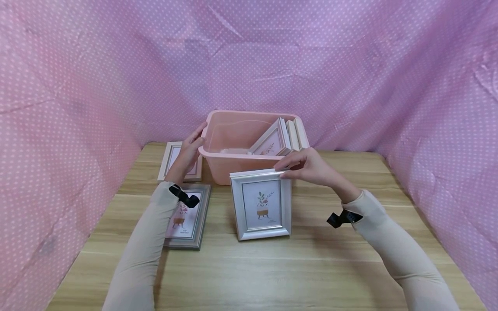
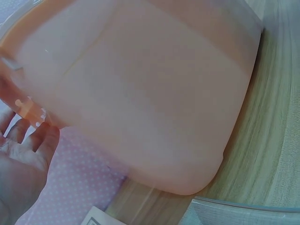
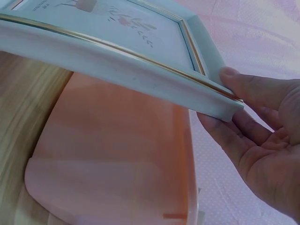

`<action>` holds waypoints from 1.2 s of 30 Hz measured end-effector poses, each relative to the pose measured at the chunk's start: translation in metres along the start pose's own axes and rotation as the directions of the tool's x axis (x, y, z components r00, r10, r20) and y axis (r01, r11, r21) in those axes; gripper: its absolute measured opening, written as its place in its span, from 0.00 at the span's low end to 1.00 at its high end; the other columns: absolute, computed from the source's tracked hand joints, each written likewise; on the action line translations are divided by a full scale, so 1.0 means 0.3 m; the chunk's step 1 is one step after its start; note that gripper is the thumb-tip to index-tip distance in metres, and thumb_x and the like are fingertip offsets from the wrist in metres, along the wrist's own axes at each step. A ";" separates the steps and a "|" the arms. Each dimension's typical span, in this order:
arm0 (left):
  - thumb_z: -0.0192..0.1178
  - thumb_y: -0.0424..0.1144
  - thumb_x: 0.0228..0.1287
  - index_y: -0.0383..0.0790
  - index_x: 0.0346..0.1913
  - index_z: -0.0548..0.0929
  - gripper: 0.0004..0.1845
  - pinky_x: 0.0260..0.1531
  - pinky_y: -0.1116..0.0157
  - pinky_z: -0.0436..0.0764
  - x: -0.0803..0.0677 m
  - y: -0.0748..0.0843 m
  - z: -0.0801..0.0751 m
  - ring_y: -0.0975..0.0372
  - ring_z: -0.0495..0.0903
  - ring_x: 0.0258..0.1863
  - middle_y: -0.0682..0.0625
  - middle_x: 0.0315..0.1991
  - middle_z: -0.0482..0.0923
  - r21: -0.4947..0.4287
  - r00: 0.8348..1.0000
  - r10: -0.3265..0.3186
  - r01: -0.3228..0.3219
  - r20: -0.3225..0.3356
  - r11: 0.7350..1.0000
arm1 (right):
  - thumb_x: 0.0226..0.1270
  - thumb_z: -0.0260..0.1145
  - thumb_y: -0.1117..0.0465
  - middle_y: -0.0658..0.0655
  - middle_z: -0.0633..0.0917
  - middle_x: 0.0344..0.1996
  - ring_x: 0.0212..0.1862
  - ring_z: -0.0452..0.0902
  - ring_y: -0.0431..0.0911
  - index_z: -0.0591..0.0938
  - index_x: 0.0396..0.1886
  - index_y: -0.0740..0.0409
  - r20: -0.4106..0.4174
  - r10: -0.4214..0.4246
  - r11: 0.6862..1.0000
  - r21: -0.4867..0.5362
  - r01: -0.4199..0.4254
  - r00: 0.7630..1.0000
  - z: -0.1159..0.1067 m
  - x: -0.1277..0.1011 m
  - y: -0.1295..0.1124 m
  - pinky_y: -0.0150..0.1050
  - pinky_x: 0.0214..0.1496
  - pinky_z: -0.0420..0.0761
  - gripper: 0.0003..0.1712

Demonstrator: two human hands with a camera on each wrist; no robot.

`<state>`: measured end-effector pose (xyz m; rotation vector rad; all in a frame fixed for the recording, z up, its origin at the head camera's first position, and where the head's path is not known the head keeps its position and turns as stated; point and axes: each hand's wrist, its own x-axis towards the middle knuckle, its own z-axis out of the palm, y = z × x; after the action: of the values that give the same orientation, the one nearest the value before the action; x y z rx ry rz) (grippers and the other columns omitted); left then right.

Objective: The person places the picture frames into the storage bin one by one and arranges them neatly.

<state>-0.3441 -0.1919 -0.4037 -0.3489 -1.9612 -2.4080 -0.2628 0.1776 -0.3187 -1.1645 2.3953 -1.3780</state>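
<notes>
My right hand (image 1: 305, 166) pinches the top right corner of a white picture frame (image 1: 261, 205), thumb in front and fingers behind. The frame stands nearly upright before the pink plastic bin (image 1: 221, 166), its potted-plant picture facing me. In the right wrist view, the frame's white edge (image 3: 122, 77) crosses in front of the bin wall (image 3: 117, 154). My left hand (image 1: 188, 153) holds the bin's left rim; in the left wrist view, its fingers (image 2: 44, 140) curl up at the rim's underside. Inside the bin, a tilted frame (image 1: 270, 140) leans beside cream frames (image 1: 293, 134) at the right end.
A grey-silver frame (image 1: 200, 220) lies face up under my left wrist. Behind it, a cream frame (image 1: 167, 162) lies by the bin's left side, partly covered by my left hand. Pink dotted cloth (image 1: 249, 65) surrounds the wooden table (image 1: 249, 276) at the back and sides.
</notes>
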 end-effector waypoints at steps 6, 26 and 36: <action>0.47 0.31 0.67 0.47 0.72 0.58 0.31 0.70 0.62 0.56 0.002 0.009 -0.004 0.61 0.50 0.73 0.52 0.75 0.49 -0.049 0.999 -0.040 0.041 0.014 0.998 | 0.52 0.73 0.65 0.54 0.87 0.40 0.44 0.82 0.43 0.87 0.37 0.58 0.028 0.023 0.999 -0.026 -0.023 0.999 -0.009 0.000 -0.020 0.38 0.45 0.84 0.11; 0.48 0.27 0.66 0.44 0.73 0.54 0.33 0.69 0.61 0.57 0.006 0.018 -0.016 0.60 0.48 0.74 0.50 0.75 0.45 -0.148 0.996 -0.063 0.073 0.070 0.986 | 0.52 0.73 0.63 0.51 0.87 0.39 0.44 0.81 0.41 0.88 0.37 0.56 0.075 -0.003 0.997 -0.072 0.009 0.997 -0.010 0.010 -0.069 0.39 0.42 0.84 0.11; 0.48 0.28 0.66 0.44 0.73 0.54 0.33 0.70 0.61 0.56 0.006 0.016 -0.015 0.59 0.47 0.74 0.51 0.75 0.44 -0.152 0.996 -0.067 0.074 0.057 0.986 | 0.50 0.73 0.68 0.53 0.88 0.37 0.40 0.83 0.41 0.88 0.35 0.58 0.027 -0.094 0.987 -0.130 0.097 0.995 -0.047 0.019 -0.181 0.35 0.40 0.84 0.10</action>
<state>-0.3458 -0.1970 -0.3996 -0.3538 -1.8414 -2.6291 -0.2435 0.1680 -0.2667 -1.3351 2.4779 -1.2436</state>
